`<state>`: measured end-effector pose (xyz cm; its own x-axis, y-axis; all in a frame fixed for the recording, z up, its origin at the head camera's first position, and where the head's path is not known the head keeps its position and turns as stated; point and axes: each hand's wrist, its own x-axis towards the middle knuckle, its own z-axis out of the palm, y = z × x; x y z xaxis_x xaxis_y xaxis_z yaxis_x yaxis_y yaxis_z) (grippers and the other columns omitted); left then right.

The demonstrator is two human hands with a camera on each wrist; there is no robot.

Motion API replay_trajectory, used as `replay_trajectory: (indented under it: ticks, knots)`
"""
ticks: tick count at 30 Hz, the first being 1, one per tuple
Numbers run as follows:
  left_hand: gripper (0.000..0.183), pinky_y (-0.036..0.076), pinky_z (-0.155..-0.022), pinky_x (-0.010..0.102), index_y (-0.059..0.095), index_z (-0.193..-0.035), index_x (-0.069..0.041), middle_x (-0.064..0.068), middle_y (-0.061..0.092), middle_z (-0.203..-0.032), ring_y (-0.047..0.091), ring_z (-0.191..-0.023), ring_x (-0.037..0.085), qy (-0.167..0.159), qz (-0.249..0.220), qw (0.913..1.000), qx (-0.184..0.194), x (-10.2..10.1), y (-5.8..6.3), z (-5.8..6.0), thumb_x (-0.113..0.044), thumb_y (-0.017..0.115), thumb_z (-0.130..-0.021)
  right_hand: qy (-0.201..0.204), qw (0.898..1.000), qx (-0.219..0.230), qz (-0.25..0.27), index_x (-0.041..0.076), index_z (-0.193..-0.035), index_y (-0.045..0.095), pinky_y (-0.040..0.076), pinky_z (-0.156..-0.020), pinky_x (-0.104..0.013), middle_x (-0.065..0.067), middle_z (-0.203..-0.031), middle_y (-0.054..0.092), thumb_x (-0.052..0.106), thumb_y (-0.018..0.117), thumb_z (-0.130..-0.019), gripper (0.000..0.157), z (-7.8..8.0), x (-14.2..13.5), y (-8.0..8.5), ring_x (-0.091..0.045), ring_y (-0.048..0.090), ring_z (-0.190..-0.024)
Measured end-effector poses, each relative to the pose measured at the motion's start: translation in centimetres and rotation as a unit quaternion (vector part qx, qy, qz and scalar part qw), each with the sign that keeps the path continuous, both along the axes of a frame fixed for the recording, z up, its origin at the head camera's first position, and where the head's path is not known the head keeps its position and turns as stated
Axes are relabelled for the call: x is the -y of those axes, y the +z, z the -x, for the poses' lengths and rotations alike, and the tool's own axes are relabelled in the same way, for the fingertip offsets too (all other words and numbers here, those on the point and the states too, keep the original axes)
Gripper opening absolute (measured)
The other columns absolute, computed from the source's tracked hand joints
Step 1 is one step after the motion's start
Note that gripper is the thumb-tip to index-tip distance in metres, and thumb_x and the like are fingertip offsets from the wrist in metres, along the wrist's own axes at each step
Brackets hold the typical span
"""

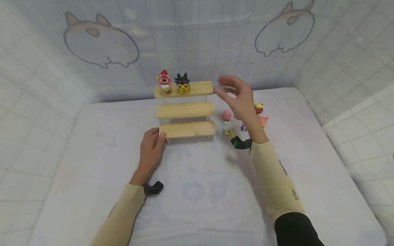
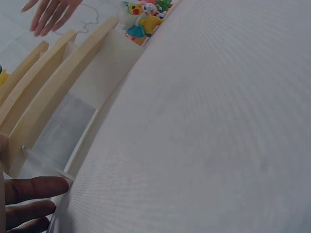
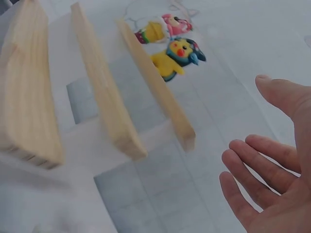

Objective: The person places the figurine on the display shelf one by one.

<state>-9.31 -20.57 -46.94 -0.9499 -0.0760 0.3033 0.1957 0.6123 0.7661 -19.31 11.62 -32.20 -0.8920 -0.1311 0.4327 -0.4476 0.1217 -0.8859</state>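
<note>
two multicoloured toy figurines (image 1: 164, 82) top the pale wooden three-tier stand (image 1: 185, 110); the small bright figurines (image 1: 229, 129) beside it seem left. left hand (image 1: 150, 148) grips the lowest tier (image 1: 188, 129); right hand (image 1: 240, 99) is empty, loosely spread.

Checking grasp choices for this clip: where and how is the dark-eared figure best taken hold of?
Take the dark-eared figure by its broad head, probably from above and the right: it stands upright, the pink figure flanks its left, and the top shelf is bare on its right.
</note>
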Motion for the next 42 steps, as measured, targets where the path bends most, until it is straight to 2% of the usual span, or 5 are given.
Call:
replay_trajectory:
  ticks: [13, 21, 30, 40, 42]
  knots:
    - [0.040, 0.037, -0.118, 0.052, 0.076, -0.114, 0.005, 0.018, 0.063, -0.139, 0.050, -0.139, 0.033, -0.014, -0.014, 0.9998, -0.001, -0.7, -0.5, -0.1, -0.029, 0.055, -0.112, -0.038, 0.999, -0.005, 0.001, -0.012, -0.129, 0.064, 0.048, -0.111, -0.058, -0.029, -0.129, 0.068, -0.001, 0.073, -0.096, 0.036, -1.8, -2.5, -0.9, -0.044, 0.064, -0.121]
    - [0.040, 0.037, -0.117, 0.054, 0.074, -0.119, 0.006, 0.019, 0.063, -0.138, 0.051, -0.138, 0.035, -0.009, 0.001, 0.9999, -0.010, -0.5, -0.3, 0.0, -0.029, 0.055, -0.112, -0.077, 0.997, 0.011, -0.010, -0.008, -0.130, 0.067, 0.053, -0.108, -0.038, -0.024, -0.128, 0.071, 0.008, 0.070, -0.102, 0.032, -1.1, -4.4, -0.9, -0.017, 0.069, -0.114]
    - [0.043, 0.037, -0.118, 0.054, 0.074, -0.116, 0.007, 0.020, 0.062, -0.137, 0.050, -0.137, 0.035, -0.001, 0.003, 1.0000, -0.006, -0.2, 0.2, 0.0, -0.031, 0.054, -0.112, -0.140, 0.989, 0.054, 0.002, 0.009, -0.131, 0.073, 0.051, -0.107, -0.028, -0.003, -0.126, 0.076, 0.025, 0.073, -0.102, 0.033, 1.8, -10.1, -3.2, -0.011, 0.067, -0.120]
    - [0.043, 0.037, -0.118, 0.054, 0.074, -0.117, 0.006, 0.019, 0.063, -0.138, 0.050, -0.138, 0.034, 0.002, -0.002, 1.0000, -0.001, -0.3, 0.1, 0.0, -0.031, 0.054, -0.112, -0.130, 0.982, 0.122, 0.064, -0.003, -0.127, 0.072, 0.053, -0.096, -0.016, -0.003, -0.115, 0.078, 0.012, 0.079, -0.095, 0.036, 2.2, -17.2, -5.5, -0.012, 0.072, -0.107]
    - [0.043, 0.037, -0.118, 0.054, 0.074, -0.118, 0.006, 0.019, 0.063, -0.138, 0.050, -0.138, 0.034, 0.001, -0.003, 1.0000, -0.002, -0.3, 0.0, -0.1, -0.031, 0.054, -0.112, -0.126, 0.981, 0.135, 0.052, -0.004, -0.127, 0.071, 0.053, -0.093, -0.014, -0.002, -0.114, 0.078, 0.012, 0.080, -0.095, 0.038, 2.2, -18.0, -5.9, -0.011, 0.072, -0.105]
